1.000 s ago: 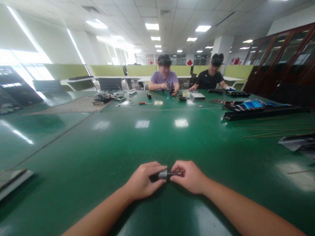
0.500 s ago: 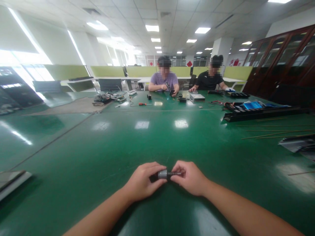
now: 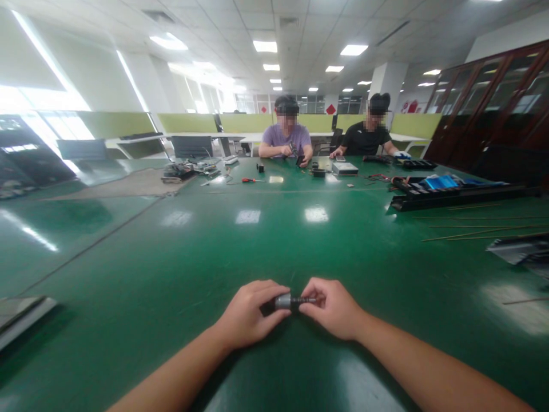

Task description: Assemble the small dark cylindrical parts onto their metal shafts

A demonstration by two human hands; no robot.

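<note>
My left hand [image 3: 253, 315] is closed around a small grey cylinder [image 3: 283, 301], thumb on the near side and fingers on the far side. Its left end is dark and partly hidden in my palm. From its right end a dark, ribbed shaft [image 3: 300, 300] sticks out toward my right hand [image 3: 332, 309]. Thumb and fingertips of that hand pinch the shaft's free end, which they partly cover. The cylinder and shaft lie roughly level, low over the green tabletop [image 3: 206, 252]. The exact kind of part is too small to make out.
Across the table sit a person in a purple shirt [image 3: 278, 137] and another in black [image 3: 362, 139], both handling parts. An orange-handled screwdriver [image 3: 249, 180] lies ahead. Long black rails [image 3: 446, 197] and thin rods [image 3: 476, 236] are at right; a flat panel [image 3: 26, 317] is at left.
My right fingertips have shifted very slightly right along the shaft. Both hands keep their hold, and the view has tilted a little.
</note>
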